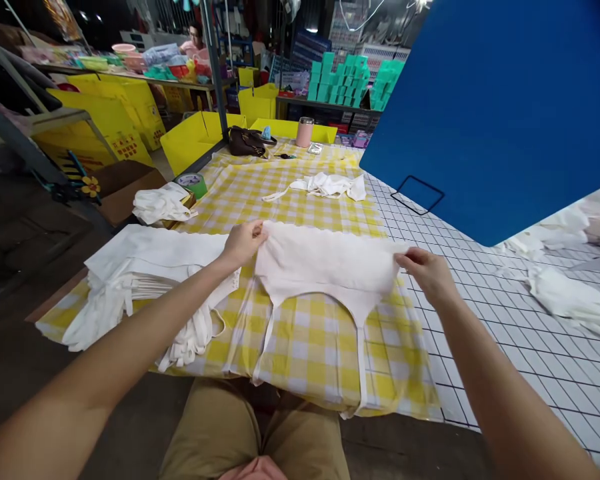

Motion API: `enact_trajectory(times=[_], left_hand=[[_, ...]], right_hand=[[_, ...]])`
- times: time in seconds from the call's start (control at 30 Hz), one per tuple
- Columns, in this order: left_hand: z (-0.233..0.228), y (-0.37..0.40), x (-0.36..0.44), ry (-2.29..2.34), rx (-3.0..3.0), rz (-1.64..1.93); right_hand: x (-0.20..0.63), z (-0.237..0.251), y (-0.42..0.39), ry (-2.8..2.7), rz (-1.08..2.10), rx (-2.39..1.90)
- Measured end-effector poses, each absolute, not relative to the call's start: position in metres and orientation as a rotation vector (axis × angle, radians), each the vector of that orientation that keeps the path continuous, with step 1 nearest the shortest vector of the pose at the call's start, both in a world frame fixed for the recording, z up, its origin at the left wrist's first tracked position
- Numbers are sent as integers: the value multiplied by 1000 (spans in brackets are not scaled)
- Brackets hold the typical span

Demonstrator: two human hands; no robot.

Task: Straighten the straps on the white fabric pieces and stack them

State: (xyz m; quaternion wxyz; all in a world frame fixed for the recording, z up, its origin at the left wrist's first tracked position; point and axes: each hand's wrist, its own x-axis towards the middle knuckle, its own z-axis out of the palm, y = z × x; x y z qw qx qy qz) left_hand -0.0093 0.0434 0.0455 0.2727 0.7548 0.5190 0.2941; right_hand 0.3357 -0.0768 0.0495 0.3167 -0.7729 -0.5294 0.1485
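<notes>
White garment [325, 263] lies flat on the surface [310, 340], on the yellow checked cloth, straps trailing toward the near edge. Left hand [243, 243]: grip pinches the garment's upper left corner. Right hand [427, 270]: grip pinches the upper right corner. Stack of white garments [140, 267] just left of it. Another white piece [330, 185] lies farther back.

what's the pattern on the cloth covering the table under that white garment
Yellow and white checks. The tablecloth shows best in the head view, under the white garment held by the left hand and right hand.
</notes>
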Motion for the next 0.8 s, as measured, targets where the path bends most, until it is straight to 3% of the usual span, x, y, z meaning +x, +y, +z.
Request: enact_trajectory(times=[0.13,0.3,0.53,0.7,0.8], left_hand=[[15,35,10,1434,2302,591],[-21,-47,-7,1106,2610,353],[-28,-127,-35,1402,2655,234],[-29,-130,-38,1465,2479,98],[-24,-130,-40,1419,2322,90]], right_hand=[[319,25,-67,-1314,278,-2143],[272,3,-136,-1438,337,-2066],[227,-23,-265,-1660,1298,-2184],[213,-54,-296,-1201,1208,-2220],[201,-63,-292,-801,1379,-1994]])
